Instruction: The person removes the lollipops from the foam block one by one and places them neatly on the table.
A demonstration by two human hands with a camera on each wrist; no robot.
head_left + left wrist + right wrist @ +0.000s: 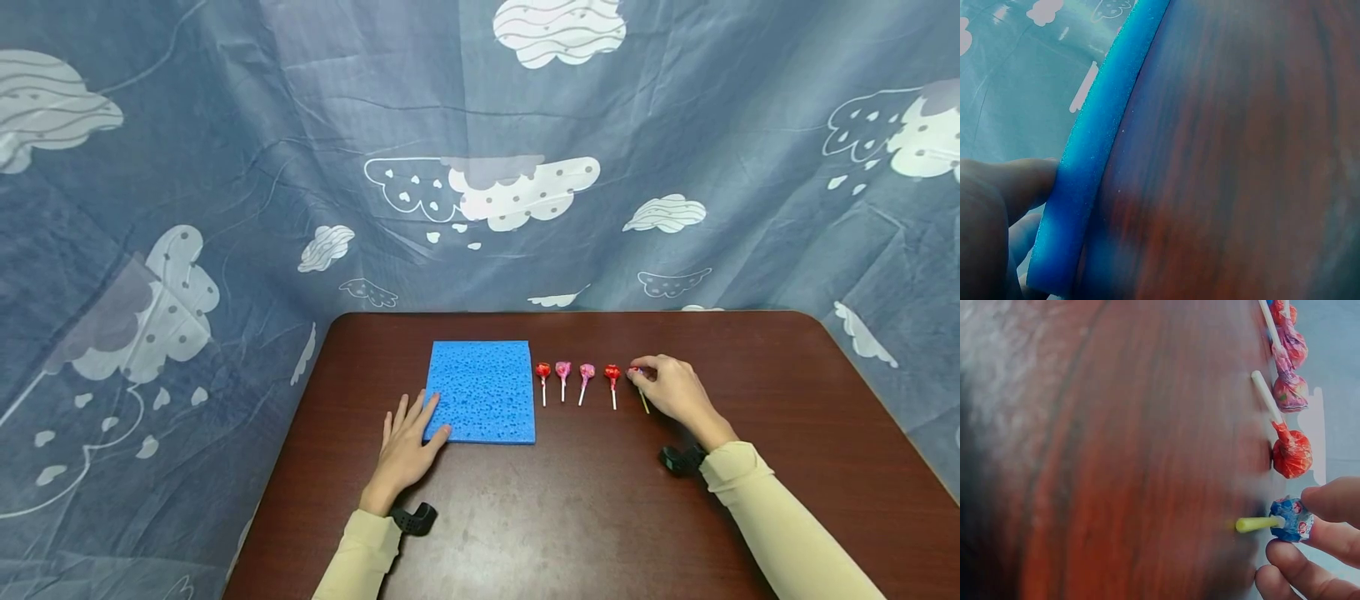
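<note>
My left hand (407, 446) rests with spread, straight fingers on the lower left corner of a blue foam sheet (483, 392). In the left wrist view its thumb lies along the edge of that sheet (1082, 156). At the right end of a row of lollipops, my right hand (675, 390) pinches a lollipop by its blue wrapped head (1291, 519). Its yellow stick (1257, 524) points toward the near side of the table. Beside it lies a red lollipop (612, 374) with a white stick.
Between the sheet and the right hand lie two pink lollipops (563, 370) and another red lollipop (543, 371), sticks toward the near side. Everything is on a dark brown table (570, 508). A blue cloth (420, 108) with white clouds hangs behind and at the sides.
</note>
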